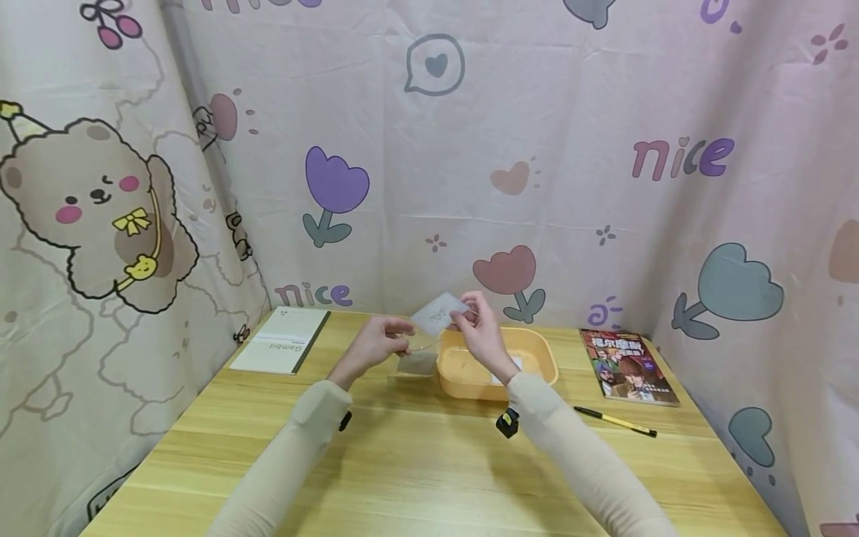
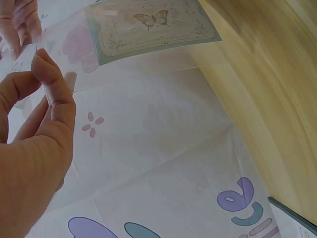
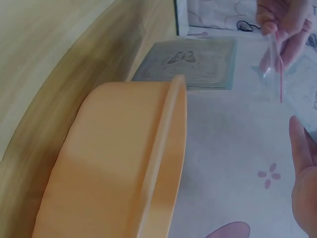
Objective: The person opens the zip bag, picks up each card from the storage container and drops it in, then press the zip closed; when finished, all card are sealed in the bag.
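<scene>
My left hand (image 1: 367, 343) pinches the mouth of a clear zip bag (image 3: 270, 82) with a red line along its edge. Low in the bag lie greenish butterfly cards (image 2: 157, 22); their edges look stacked in the right wrist view. The bag hangs just left of a yellow-orange basket (image 1: 463, 389). Between thumb and fingers, my right hand (image 1: 482, 335) holds a pale card (image 1: 436, 315) with a small drawing, tilted above the basket's back left and close to the bag's mouth. Part of that card is cut off in the right wrist view.
Inside the basket is a white piece (image 1: 505, 370), partly behind the right wrist. A notepad (image 1: 282, 340) lies at the back left of the table (image 1: 416, 470). To the right are a comic-style magazine (image 1: 628, 367) and a yellow-and-black pen (image 1: 614, 421). A printed curtain (image 1: 429, 149) hangs behind.
</scene>
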### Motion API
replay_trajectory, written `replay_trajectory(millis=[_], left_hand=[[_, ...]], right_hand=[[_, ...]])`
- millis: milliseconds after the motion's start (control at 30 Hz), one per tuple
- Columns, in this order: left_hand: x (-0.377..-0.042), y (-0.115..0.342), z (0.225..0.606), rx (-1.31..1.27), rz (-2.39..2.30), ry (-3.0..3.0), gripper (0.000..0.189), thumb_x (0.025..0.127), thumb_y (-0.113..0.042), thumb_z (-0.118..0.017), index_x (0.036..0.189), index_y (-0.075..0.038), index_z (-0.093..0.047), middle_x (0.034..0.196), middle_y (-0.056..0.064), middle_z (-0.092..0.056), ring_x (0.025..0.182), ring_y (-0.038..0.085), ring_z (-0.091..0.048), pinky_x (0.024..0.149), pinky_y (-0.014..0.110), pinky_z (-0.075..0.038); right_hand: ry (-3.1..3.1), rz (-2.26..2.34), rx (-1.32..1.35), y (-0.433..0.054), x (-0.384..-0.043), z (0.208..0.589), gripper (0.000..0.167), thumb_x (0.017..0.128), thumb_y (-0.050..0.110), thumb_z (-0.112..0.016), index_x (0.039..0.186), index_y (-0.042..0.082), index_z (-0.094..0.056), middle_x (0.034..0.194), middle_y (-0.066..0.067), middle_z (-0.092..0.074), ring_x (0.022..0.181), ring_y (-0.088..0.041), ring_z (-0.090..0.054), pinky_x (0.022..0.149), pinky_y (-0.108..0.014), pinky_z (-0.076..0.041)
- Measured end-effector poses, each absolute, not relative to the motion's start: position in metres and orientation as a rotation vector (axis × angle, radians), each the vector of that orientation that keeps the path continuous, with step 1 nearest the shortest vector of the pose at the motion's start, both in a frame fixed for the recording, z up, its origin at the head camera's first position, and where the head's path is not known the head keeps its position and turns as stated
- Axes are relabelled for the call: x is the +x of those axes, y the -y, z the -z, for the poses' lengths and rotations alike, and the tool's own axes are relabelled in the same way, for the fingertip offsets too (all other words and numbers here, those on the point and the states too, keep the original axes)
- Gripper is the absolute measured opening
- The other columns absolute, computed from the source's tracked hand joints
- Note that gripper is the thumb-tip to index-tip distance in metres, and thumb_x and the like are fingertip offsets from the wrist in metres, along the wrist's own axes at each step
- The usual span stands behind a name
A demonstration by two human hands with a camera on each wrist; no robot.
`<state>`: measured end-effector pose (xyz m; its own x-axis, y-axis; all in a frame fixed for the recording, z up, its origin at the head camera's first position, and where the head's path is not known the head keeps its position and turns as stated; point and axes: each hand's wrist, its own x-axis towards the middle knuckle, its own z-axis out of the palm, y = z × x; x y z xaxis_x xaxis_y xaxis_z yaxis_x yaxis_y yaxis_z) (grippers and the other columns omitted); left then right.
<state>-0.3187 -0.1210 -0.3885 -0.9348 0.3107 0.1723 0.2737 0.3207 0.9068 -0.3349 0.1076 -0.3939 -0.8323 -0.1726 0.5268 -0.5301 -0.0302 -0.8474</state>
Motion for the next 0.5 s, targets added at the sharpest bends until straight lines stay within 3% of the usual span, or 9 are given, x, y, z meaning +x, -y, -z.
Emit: replay_trajectory(millis=[167, 267, 500], left_hand=[[-0.3191, 0.1210, 0.3883, 0.548, -1.714, -2.544, 0.034, 0.087, 0.005, -0.060, 0.120, 0.007, -0.064, 0.111, 0.027, -0.069, 0.069, 0.014, -0.068, 0.065, 0.028, -0.059], [-0.3187, 0.1209, 0.3880, 0.546, -1.710, -2.552, 0.034, 0.087, 0.005, -0.061, 0.121, 0.006, -0.065, 0.107, 0.022, -0.071, 0.069, 0.016, -0.069, 0.065, 0.028, -0.059], [-0.3172, 0.1197, 0.3877, 0.567, -1.712, -2.547, 0.031, 0.088, 0.004, -0.063, 0.119, 0.005, -0.066, 0.109, 0.020, -0.072, 0.071, 0.020, -0.069, 0.069, 0.038, -0.061]], right_hand=[[2.060, -1.572, 0.824, -0.1063, -0.3334, 0.3984, 0.016, 0.093, -0.008, -0.057, 0.109, -0.005, -0.054, 0.098, -0.028, -0.065, 0.083, -0.043, -0.069, 0.073, -0.034, -0.062], [2.054, -1.430, 0.861, -0.1066, -0.3318, 0.4002, 0.017, 0.093, -0.005, -0.060, 0.109, -0.003, -0.062, 0.098, -0.022, -0.067, 0.084, -0.038, -0.070, 0.072, -0.036, -0.063], [2.054, -1.134, 0.975, -0.1058, -0.3306, 0.4016, 0.029, 0.093, 0.001, -0.062, 0.121, 0.006, -0.068, 0.098, -0.009, -0.068, 0.083, -0.020, -0.068, 0.071, -0.024, -0.060]])
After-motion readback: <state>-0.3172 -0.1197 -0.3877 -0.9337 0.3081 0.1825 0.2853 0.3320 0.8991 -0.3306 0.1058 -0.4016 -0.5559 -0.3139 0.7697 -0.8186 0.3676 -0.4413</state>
